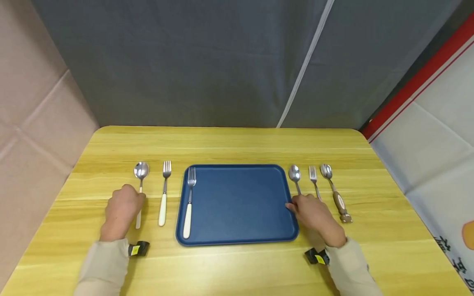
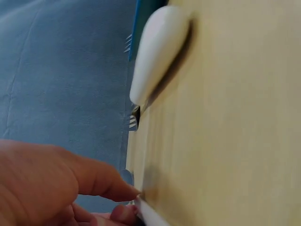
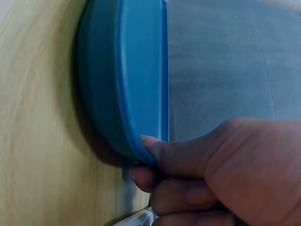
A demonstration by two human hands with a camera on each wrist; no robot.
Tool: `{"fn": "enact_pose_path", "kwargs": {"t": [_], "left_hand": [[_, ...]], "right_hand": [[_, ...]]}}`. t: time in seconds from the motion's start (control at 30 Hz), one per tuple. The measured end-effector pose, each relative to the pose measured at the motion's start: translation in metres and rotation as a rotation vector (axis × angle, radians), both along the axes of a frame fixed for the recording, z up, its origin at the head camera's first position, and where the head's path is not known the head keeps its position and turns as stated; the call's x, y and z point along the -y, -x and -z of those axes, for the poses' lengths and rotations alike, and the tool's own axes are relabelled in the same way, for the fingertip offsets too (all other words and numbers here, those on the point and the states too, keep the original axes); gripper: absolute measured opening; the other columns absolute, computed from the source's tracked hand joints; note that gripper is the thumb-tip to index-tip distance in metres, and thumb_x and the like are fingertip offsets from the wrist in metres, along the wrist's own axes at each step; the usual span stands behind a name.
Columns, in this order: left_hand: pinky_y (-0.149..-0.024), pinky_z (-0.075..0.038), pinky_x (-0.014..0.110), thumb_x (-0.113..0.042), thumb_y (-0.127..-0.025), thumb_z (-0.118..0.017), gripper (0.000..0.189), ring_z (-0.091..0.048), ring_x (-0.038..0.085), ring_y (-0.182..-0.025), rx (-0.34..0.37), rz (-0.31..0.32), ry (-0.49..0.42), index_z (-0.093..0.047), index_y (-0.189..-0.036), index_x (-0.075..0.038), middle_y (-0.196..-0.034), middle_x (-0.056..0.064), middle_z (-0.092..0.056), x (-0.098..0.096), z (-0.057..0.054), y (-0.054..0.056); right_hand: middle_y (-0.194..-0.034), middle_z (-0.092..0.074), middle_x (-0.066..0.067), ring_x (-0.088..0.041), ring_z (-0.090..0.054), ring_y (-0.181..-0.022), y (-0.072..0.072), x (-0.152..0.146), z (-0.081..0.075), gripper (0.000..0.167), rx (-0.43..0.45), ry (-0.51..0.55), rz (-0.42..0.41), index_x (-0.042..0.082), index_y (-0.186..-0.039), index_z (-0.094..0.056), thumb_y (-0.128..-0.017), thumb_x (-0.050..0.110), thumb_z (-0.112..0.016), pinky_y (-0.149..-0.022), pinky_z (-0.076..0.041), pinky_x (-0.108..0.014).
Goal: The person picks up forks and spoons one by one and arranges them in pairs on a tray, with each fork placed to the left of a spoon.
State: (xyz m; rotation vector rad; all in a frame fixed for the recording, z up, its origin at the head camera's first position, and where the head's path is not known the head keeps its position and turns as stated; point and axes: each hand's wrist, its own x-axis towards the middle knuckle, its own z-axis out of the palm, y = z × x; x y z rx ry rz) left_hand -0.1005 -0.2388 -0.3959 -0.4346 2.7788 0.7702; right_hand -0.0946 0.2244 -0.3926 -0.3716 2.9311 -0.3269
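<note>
On the left of the table, my left hand (image 1: 122,210) pinches the white handle of a spoon (image 1: 141,169); in the left wrist view thumb and fingertips meet on that handle. A fork (image 1: 162,209) with a white handle lies just right of it. The blue tray (image 1: 240,201) lies flat in the middle, and a white-handled fork (image 1: 187,220) rests along its left side. My right hand (image 1: 312,213) grips the tray's right rim, thumb above and fingers below, as the right wrist view shows. It hides the handles of a spoon (image 1: 294,173) and a fork (image 1: 313,174).
Right of my right hand lies a spoon with a brown handle (image 1: 339,202). The wooden table (image 1: 222,144) ends at a grey curtain (image 1: 185,74) behind. A pale wall covering (image 1: 37,123) stands on the left, a white panel with a red border (image 1: 426,78) on the right.
</note>
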Motion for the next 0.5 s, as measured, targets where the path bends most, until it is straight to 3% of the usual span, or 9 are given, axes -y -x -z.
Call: {"fn": "enact_pose_path", "kwargs": {"t": [0.2,0.5], "left_hand": [[-0.045,-0.04,0.039,-0.021,-0.091,-0.045,0.032,-0.048,0.03,-0.057,-0.04,-0.004,0.041,-0.047,-0.064,-0.005,-0.064,0.015,-0.049,-0.0009,0.003,0.0021],[-0.043,-0.036,0.034,-0.025,-0.089,-0.054,0.035,-0.044,0.024,-0.051,-0.03,0.011,0.04,-0.043,-0.06,-0.008,-0.056,0.006,-0.04,-0.0038,0.0048,-0.0007]], "right_hand": [[-0.055,-0.042,0.001,-0.014,-0.044,-0.051,0.0016,0.0007,-0.0018,0.03,-0.035,-0.01,-0.018,0.013,-0.067,-0.052,-0.095,0.022,-0.06,-0.048,-0.037,-0.031],[-0.056,-0.044,0.001,-0.014,-0.045,-0.051,-0.0017,0.0012,0.0011,0.03,-0.009,-0.018,0.002,0.013,-0.068,-0.053,-0.095,0.023,-0.06,-0.047,-0.037,-0.031]]}}
